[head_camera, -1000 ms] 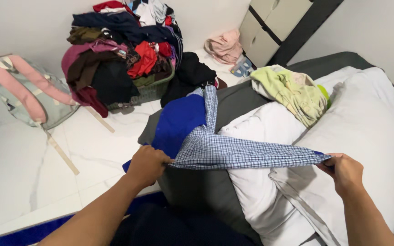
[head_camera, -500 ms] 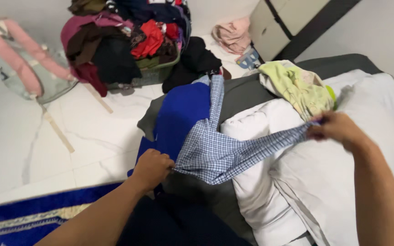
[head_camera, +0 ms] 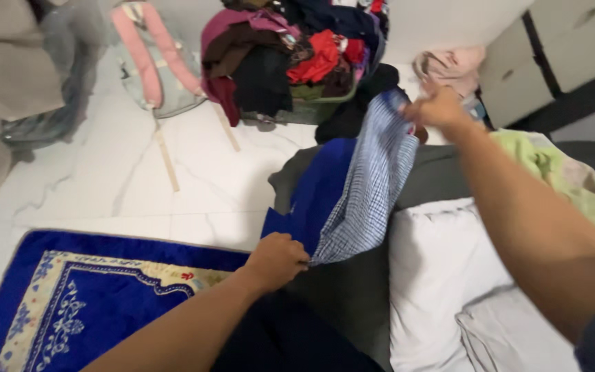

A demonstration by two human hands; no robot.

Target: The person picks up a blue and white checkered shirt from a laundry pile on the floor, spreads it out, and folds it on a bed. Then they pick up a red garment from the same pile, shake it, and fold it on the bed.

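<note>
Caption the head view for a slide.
Left hand and right hand stretch a blue checked shirt across a bed.

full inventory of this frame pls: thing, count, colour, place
checked garment: 1, blue-white check, stretched between both hands over the bed edge
blue garment: 1, royal blue, on the bed under the checked one
pillow: 1, white, on the bed, right of centre
bed cover: 1, dark grey, under pillow and garments
green garment: 1, pale green-yellow, on the bed, far right
laundry basket: 1, heaped with mixed dark and red clothes, on the floor, top centre
backpack: 1, grey with pink straps, on the floor, top left
rug: 1, blue with cream pattern, on the floor, lower left
pink garment: 1, on the floor by the cabinet
cabinet: 1, cream, top right
left hand: grips the near corner
right hand: grips the far end
</note>
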